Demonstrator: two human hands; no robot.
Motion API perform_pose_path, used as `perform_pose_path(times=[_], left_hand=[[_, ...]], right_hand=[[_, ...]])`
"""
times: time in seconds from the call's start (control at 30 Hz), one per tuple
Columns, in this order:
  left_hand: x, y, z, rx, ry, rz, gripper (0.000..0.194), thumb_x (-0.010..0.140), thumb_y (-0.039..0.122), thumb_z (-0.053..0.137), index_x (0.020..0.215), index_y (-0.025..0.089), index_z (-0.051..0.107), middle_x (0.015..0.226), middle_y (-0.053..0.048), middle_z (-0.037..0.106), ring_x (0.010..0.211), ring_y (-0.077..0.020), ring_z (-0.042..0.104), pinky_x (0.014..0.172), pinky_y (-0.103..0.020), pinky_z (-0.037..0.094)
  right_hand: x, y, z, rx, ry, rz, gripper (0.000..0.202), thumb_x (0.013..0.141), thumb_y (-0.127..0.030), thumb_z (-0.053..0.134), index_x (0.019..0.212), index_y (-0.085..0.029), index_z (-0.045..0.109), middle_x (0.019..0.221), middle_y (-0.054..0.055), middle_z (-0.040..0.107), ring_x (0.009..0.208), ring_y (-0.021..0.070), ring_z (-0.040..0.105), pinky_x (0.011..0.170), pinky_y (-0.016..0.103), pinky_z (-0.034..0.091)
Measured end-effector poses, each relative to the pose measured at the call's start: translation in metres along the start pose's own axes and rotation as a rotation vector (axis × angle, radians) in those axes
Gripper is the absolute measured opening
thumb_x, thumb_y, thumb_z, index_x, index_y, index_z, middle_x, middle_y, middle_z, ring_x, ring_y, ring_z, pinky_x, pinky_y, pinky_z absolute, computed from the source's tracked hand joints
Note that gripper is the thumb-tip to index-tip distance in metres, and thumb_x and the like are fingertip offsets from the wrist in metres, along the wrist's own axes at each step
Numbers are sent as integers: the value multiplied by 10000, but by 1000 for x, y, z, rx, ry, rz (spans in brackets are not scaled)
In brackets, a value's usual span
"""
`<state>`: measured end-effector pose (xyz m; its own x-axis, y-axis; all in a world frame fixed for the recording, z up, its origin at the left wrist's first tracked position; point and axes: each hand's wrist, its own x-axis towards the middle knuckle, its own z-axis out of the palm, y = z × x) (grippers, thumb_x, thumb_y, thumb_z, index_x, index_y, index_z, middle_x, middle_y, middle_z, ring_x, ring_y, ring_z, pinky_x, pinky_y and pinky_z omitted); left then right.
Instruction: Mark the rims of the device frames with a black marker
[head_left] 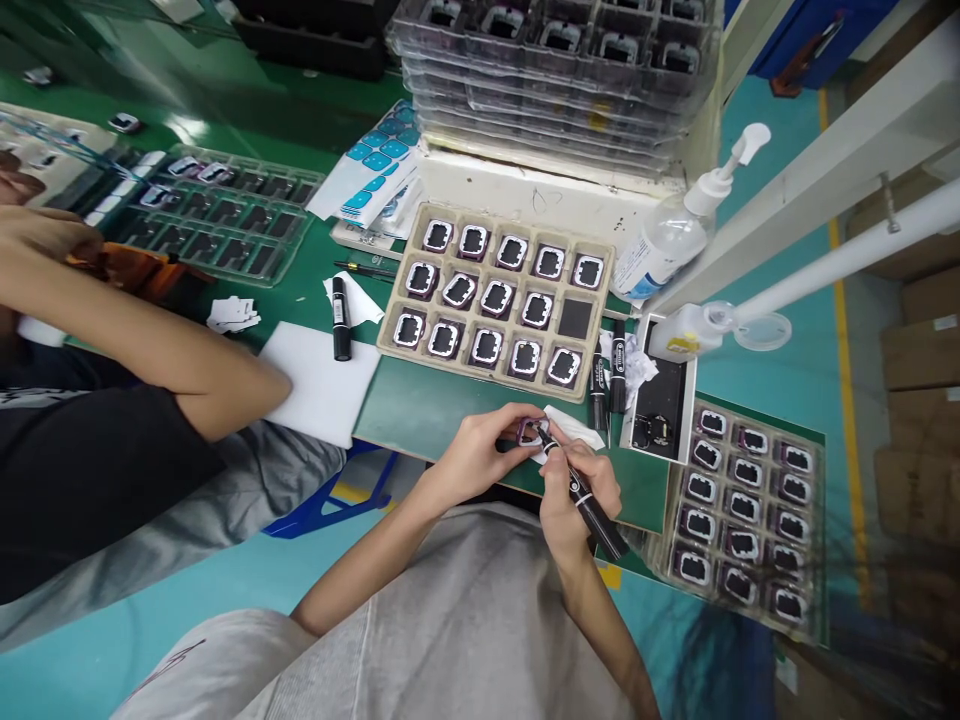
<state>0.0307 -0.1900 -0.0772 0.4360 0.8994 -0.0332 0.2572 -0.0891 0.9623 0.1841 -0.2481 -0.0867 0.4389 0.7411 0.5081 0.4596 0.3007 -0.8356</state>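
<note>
My left hand (491, 446) pinches a small purple-rimmed watch case (527, 432) at the near edge of the green bench. Wrapped round a black marker pen (592, 512), my right hand (574, 490) holds its tip against or very close to the case; actual contact is too small to make out. White paper (574, 427) lies just behind the two hands. Beyond it, a beige compartment tray (480, 372) holds similar cases with white rims and dark centres. One pocket at its right side shows only a dark bottom.
A co-worker's arm (135, 320) reaches in from the left. Two capped markers (617, 365) and a small box (682, 400) lie right of the tray. A pump bottle (671, 240) stands behind. Another filled tray (739, 510) is at right; stacked clear trays (540, 110) rise at the back.
</note>
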Motion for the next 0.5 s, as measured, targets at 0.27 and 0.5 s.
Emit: perform_pose_path(times=[0.27, 0.5], left_hand=[[-2, -1, 1, 101, 32, 60, 298, 1049, 289, 771, 1345, 262, 784, 1159, -53, 893, 1017, -251, 878, 928, -331, 702], [-3, -2, 2, 152, 32, 48, 281, 1073, 343, 743, 1349, 305, 780, 1172, -40, 900, 1023, -244, 880, 937, -315, 701]], right_hand=[[-2, 5, -1, -19, -9, -25, 125, 931, -210, 781, 977, -261, 677, 908, 0, 860, 955, 282, 910, 788, 369, 726], [-1, 6, -1, -18, -14, -40, 141, 921, -191, 793, 1000, -251, 692, 935, 7, 879, 963, 270, 911, 823, 361, 732]])
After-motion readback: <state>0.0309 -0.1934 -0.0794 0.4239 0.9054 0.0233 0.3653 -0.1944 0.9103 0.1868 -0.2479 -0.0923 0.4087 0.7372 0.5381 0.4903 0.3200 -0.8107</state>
